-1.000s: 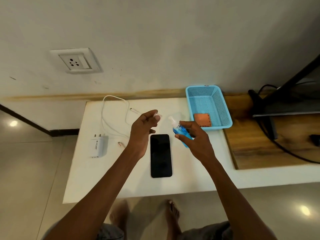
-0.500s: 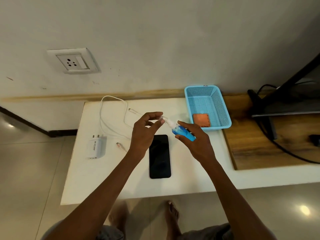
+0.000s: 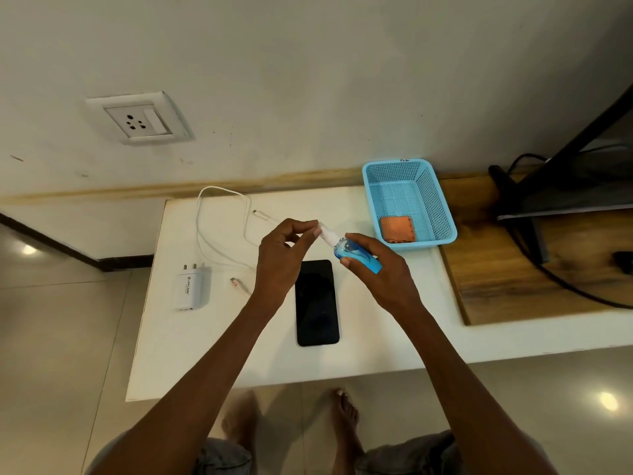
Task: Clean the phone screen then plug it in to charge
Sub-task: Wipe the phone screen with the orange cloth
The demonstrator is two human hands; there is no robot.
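Note:
A black phone lies face up on the white table. Above its top end, my right hand grips a small blue spray bottle, tilted with its nozzle up and to the left. My left hand pinches the clear cap at the bottle's nozzle. To the left on the table lie a white charger adapter and a looped white cable. An orange cloth rests inside the blue basket. A wall socket is up on the left.
A dark stand with black cords sits on the wooden surface to the right of the table. My bare feet are on the tiled floor below the table's front edge.
My left hand carried the clear cap from apart back to the bottle's nozzle. My right hand tilted the bottle toward it.

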